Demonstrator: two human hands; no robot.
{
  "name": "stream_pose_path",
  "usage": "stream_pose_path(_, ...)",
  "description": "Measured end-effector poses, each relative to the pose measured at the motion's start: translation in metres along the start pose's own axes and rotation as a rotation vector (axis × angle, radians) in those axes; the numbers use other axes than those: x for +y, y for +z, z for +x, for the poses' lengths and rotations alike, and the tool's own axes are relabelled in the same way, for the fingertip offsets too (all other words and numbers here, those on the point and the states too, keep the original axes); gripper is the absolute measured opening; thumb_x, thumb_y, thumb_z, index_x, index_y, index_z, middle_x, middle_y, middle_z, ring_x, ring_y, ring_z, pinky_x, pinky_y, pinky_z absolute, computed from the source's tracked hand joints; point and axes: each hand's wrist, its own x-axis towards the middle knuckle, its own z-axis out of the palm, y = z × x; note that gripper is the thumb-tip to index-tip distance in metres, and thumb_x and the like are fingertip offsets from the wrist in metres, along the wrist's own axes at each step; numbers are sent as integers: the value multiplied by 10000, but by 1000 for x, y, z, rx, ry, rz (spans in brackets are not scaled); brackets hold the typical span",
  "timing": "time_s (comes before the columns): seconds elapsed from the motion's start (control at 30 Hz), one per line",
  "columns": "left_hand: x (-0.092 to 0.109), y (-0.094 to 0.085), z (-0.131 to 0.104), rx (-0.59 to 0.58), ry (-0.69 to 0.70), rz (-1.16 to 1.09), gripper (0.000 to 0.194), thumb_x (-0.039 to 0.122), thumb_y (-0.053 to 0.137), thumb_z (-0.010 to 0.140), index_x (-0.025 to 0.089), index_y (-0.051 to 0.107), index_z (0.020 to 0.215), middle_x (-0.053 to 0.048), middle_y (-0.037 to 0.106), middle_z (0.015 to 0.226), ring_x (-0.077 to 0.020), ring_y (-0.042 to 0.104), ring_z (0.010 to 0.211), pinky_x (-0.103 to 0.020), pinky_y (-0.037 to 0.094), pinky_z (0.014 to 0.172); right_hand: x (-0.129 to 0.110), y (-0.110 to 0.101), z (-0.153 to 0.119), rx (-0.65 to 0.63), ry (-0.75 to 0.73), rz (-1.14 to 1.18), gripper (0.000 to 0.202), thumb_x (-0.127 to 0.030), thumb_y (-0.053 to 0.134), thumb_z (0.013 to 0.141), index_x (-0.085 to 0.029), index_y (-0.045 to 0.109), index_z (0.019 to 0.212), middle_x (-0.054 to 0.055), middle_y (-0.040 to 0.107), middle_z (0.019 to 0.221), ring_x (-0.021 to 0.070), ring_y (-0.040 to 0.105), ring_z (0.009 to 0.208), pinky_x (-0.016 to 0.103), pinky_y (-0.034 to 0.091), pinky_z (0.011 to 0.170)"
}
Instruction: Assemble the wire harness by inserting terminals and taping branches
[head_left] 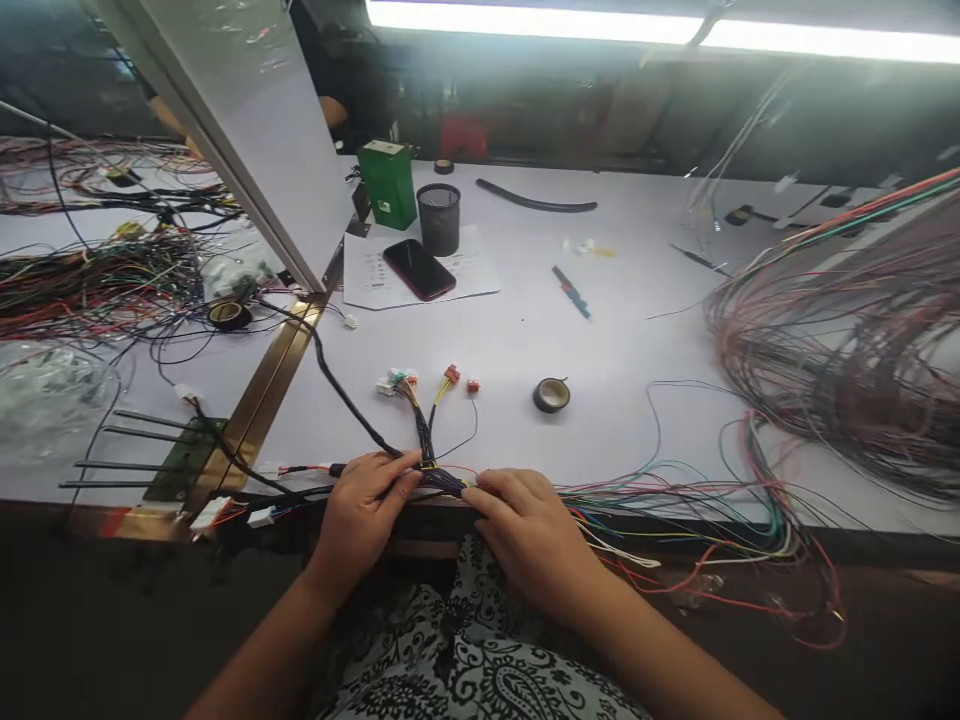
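A wire harness [442, 481] lies along the table's front edge, partly wrapped in black tape. My left hand [367, 505] is closed around it where branches leave the main bundle. My right hand [527, 515] grips the same bundle a little further right, fingers pressed on top. Between my hands a short stretch of dark bundle shows. Branches ending in red connectors [451, 375] and white connectors [390, 384] point away from me. Loose coloured wires [622, 510] run out to the right of my right hand. My palms hide the underside of the bundle.
A tape roll [551, 395] lies beyond my right hand. Further back are a phone [420, 268], a mesh cup [439, 220], a green box [388, 185] and a blue cutter [572, 293]. A large wire coil [847, 360] fills the right side; a metal bracket with rods [184, 460] stands left.
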Motion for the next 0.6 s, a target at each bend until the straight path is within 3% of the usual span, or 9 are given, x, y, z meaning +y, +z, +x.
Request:
stream_pose_path(0.17,0,3,-1,91,-254,-207,295,442,653,805,234,708,1008,-32,720,1000,-216,654,952,-369,480,945,2,8,-37,167,-23,-94,298,-125,483,937,-265,620,1162,58,584,1309,221,479,1225,456,336,1046)
stream_pose_path(0.33,10,9,10,176,-471,-431,383,481,662,780,216,700,1054,-47,729,997,-233,662,969,-404,486,958,9,0,-67,223,40,-154,227,-134,513,927,-258,667,1039,54,619,1264,202,524,1177,456,314,1063)
stream_pose_path(0.5,23,16,19,281,-418,-476,412,461,621,820,226,659,1157,-52,714,1104,-215,641,1038,-401,459,1007,5,-10,-88,220,64,-133,234,-120,530,905,-246,670,1043,67,631,1242,212,541,1143,427,394,973)
stream_pose_path(0.6,24,19,21,262,-406,-386,397,466,590,842,242,656,1163,-47,709,1125,-216,639,1038,-413,446,1019,6,-10,-93,209,69,-119,231,-118,548,890,-248,668,1040,47,666,1178,210,553,1121,403,436,930)
